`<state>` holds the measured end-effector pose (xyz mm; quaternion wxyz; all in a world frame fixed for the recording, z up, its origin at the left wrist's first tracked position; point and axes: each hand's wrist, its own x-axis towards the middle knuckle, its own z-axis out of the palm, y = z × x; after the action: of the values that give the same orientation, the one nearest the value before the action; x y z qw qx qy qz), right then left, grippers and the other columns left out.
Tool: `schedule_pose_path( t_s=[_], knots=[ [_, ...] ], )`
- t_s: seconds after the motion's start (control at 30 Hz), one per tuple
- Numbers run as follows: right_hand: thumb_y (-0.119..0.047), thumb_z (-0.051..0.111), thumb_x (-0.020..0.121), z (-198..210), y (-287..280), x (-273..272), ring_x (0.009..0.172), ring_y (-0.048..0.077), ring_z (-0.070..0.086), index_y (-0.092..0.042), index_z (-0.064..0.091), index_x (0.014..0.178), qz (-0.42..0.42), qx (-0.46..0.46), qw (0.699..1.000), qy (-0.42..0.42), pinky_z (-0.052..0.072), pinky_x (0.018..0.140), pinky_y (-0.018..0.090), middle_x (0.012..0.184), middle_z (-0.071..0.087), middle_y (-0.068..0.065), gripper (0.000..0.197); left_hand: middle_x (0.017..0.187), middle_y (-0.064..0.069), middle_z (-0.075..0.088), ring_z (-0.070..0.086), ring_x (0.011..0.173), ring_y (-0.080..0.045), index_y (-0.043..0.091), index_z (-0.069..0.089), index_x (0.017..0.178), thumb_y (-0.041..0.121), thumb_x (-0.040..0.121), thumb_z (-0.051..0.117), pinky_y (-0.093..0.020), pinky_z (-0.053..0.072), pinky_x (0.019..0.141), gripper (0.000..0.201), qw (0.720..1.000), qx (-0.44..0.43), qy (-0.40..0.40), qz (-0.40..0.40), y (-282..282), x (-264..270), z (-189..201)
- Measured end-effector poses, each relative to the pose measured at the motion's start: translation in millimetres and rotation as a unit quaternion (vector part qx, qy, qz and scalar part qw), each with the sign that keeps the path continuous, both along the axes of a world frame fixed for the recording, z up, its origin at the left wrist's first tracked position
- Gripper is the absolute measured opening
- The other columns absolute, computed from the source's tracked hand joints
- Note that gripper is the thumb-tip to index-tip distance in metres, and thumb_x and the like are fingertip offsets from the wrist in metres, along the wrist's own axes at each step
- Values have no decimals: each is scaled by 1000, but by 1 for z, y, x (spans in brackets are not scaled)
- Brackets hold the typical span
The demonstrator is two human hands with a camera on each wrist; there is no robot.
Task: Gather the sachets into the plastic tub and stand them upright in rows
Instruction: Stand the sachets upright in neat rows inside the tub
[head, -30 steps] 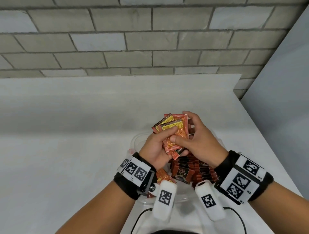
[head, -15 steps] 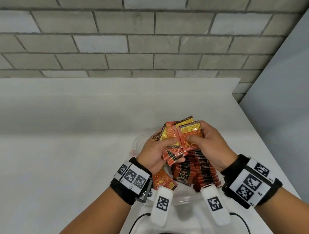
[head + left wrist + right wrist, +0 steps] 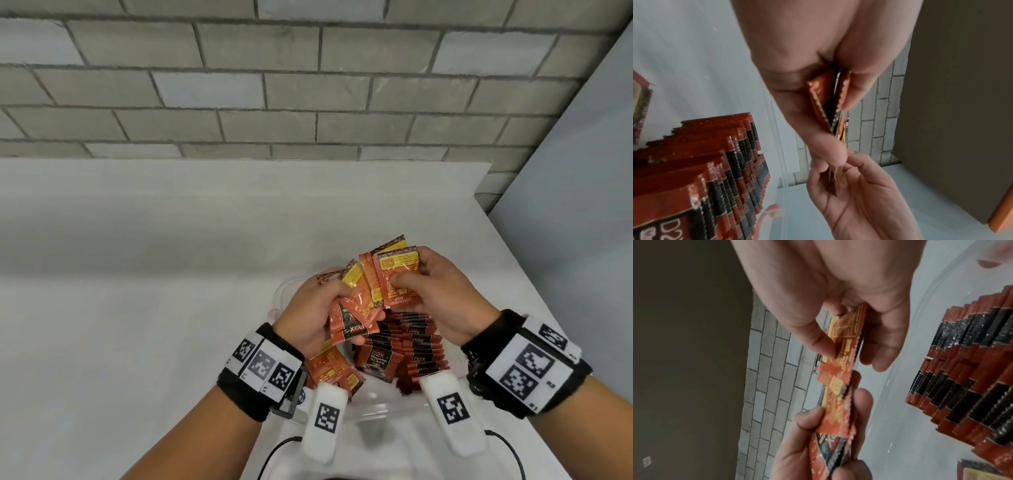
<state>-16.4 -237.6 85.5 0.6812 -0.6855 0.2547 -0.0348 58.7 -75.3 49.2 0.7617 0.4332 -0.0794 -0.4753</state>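
A clear plastic tub (image 3: 286,287) sits on the white table, close to me. Inside it, red and black sachets (image 3: 416,349) stand upright in rows; the same rows of sachets (image 3: 731,164) fill the left wrist view, and the rows of sachets (image 3: 970,378) fill the right wrist view too. Above the tub both hands hold a fanned bunch of orange sachets. My left hand (image 3: 317,308) grips the lower sachets (image 3: 352,315). Thumb against fingers, my right hand (image 3: 442,298) pinches the upper sachets (image 3: 397,274). A few loose sachets (image 3: 330,371) lie flat at the tub's near left.
A grey brick wall (image 3: 308,85) runs behind the white table (image 3: 137,291). A grey panel (image 3: 575,205) stands at the right, past the table's edge. Black cables (image 3: 274,455) hang near my body.
Both hands have spread the bunch apart. My right hand has drawn its sachets up and to the right, away from the ones in my left hand.
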Motion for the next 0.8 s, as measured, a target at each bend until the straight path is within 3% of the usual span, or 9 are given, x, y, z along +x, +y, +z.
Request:
schedule_pose_path(
  t_s=[0.13, 0.23, 0.3, 0.37, 0.47, 0.63, 0.8],
  knots=[
    [2, 60, 87, 2, 2, 0, 88, 27, 69, -13, 56, 108, 30, -16, 999, 4, 57, 73, 36, 101, 69, 12, 26, 103, -25, 66, 68, 74, -31, 3, 57, 117, 14, 85, 62, -32, 55, 45, 35, 1000, 7, -20, 3, 1, 2, 0],
    [5, 58, 87, 5, 0, 0, 84, 24, 69, -15, 56, 105, -9, -8, 999, -34, 59, 70, 34, 98, 69, 9, 27, 104, -22, 67, 67, 84, -34, 1, 53, 119, 19, 82, 50, -40, 59, 58, 42, 997, -50, 57, -6, 3, 4, 3],
    [6, 57, 87, 5, -2, -1, 83, 23, 69, -14, 55, 108, -21, 11, 999, -45, 60, 70, 35, 99, 68, 9, 29, 105, -21, 67, 67, 89, -33, 0, 52, 120, 11, 90, 47, -43, 59, 68, 32, 997, -54, 42, 19, 3, 5, 3],
    [5, 57, 87, 5, -1, -1, 83, 22, 69, -15, 54, 108, -6, 21, 999, -36, 59, 71, 35, 100, 68, 9, 30, 103, -17, 69, 68, 89, -27, 2, 54, 119, 2, 94, 47, -38, 58, 75, 26, 998, -34, -12, 51, -1, 5, 3],
    [5, 59, 87, 5, 3, -1, 86, 24, 69, -17, 55, 108, 12, 15, 999, -31, 58, 74, 37, 100, 68, 12, 31, 95, -11, 71, 70, 80, -19, 5, 55, 113, 7, 91, 51, -34, 58, 72, 22, 995, -1, -65, 78, -7, 4, 3],
    [4, 58, 87, 5, 5, 2, 90, 23, 69, -17, 54, 111, -35, -1, 997, -62, 58, 74, 35, 102, 68, 7, 32, 88, -15, 64, 64, 73, -21, 2, 51, 104, 9, 98, 46, -35, 56, 64, 11, 991, -14, -7, 135, -14, 9, 7],
    [3, 57, 88, 1, 14, 3, 88, 23, 69, -17, 53, 114, 11, 31, 998, -44, 58, 71, 35, 105, 68, 11, 32, 88, -15, 64, 60, 76, -22, 4, 63, 95, 23, 98, 47, -28, 55, 63, 25, 986, 57, -105, 117, -18, 8, 8]
  ],
)
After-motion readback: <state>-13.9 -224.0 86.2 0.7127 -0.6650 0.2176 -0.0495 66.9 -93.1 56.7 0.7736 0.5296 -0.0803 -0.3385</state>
